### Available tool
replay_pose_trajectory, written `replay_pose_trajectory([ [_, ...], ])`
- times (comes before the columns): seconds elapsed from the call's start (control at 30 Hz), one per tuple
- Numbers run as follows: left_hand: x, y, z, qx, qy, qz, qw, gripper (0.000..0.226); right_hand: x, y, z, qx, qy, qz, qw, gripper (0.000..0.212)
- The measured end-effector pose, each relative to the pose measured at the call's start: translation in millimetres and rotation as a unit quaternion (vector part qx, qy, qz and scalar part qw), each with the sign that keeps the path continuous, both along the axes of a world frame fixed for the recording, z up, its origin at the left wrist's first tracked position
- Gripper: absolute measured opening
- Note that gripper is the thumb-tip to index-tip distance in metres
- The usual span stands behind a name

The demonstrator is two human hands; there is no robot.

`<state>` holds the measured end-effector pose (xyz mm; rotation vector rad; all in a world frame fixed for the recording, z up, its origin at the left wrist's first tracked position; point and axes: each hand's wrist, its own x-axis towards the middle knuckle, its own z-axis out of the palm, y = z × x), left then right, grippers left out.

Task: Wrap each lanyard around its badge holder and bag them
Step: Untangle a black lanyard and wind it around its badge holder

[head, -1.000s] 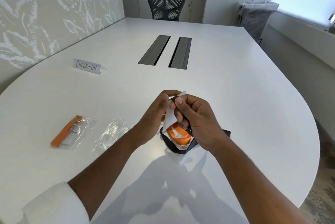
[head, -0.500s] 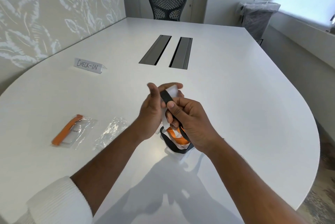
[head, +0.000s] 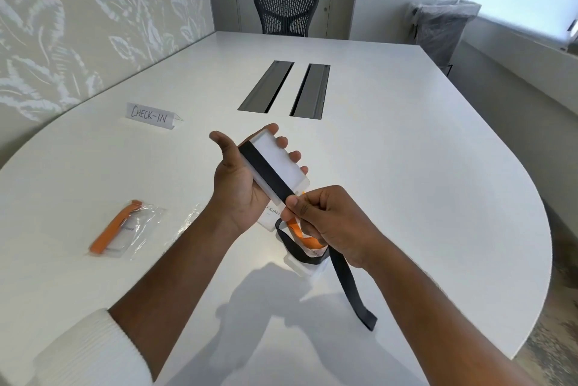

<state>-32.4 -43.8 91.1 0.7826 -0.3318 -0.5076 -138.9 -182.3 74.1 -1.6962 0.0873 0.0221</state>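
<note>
My left hand [head: 239, 185] holds a clear badge holder [head: 283, 163] flat in its palm, fingers curled round its far edge. A black lanyard [head: 266, 171] lies diagonally across the holder. My right hand [head: 328, 220] pinches that lanyard at the holder's near corner; the strap's free end [head: 353, 288] hangs down to the table. Under my hands lie another badge holder [head: 270, 216] with a name card and an orange lanyard [head: 305, 237], partly hidden. At the left a clear bag [head: 134, 229] holds a wrapped orange lanyard [head: 114, 229] and badge.
An empty clear bag [head: 190, 220] lies between the filled bag and my hands. A "CHECK-IN" sign [head: 150, 115] stands at the far left. Two cable slots [head: 284, 88] sit mid-table. A black chair [head: 286, 7] is at the far end, a covered bin [head: 441, 25] at the right.
The badge holder has been raised and turned flat in my left palm. My right hand has drawn the black lanyard down across it, and the strap's tail now trails over the table.
</note>
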Motion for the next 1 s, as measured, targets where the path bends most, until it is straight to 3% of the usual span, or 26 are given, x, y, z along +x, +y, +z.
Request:
replay_pose_trajectory([
  [0.2, 3.8, -2.2, -1.6, -0.024, 0.028, 0.003, 0.999, 0.086, -3.5, -4.4, 6.2, -0.073, 0.019, -0.020, 0.997, 0.039],
  [0.37, 8.5, -2.4, -1.0, -0.055, 0.069, 0.012, 0.996, 0.085, -5.1, -3.0, 3.9, -0.016, -0.026, -0.012, 0.999, 0.033],
  [0.53, 3.1, 2.4, -13.2, 0.064, 0.032, 0.098, 0.993, 0.071, -9.1, -4.0, 2.8, 0.038, -0.050, 0.009, 0.998, 0.033],
  [0.6, -0.5, 1.4, -18.8, 0.179, -0.024, 0.169, 0.969, 0.047, -10.1, -6.2, 5.5, 0.034, -0.063, 0.007, 0.997, 0.034],
  [0.67, -1.9, 3.7, -25.6, 0.281, -0.171, 0.236, 0.914, 0.035, -9.7, -9.4, 9.3, 0.031, -0.069, 0.006, 0.997, 0.034],
  [0.73, -3.6, 6.4, -31.9, 0.330, -0.377, 0.212, 0.839, 0.032, -8.9, -12.4, 13.0, 0.037, -0.070, 0.007, 0.997, 0.034],
  [0.8, -10.2, 7.6, -31.7, 0.349, -0.490, 0.133, 0.787, 0.040, -8.3, -14.5, 16.2, 0.049, -0.073, 0.012, 0.996, 0.034],
  [0.9, -17.6, 4.5, -26.2, 0.330, -0.530, 0.035, 0.780, 0.058, -7.9, -16.0, 20.4, 0.066, -0.090, 0.020, 0.994, 0.036],
  [1.0, -21.6, 0.8, -24.8, 0.303, -0.483, 0.011, 0.821, 0.064, -7.1, -14.2, 23.0, 0.078, -0.097, 0.015, 0.992, 0.035],
])
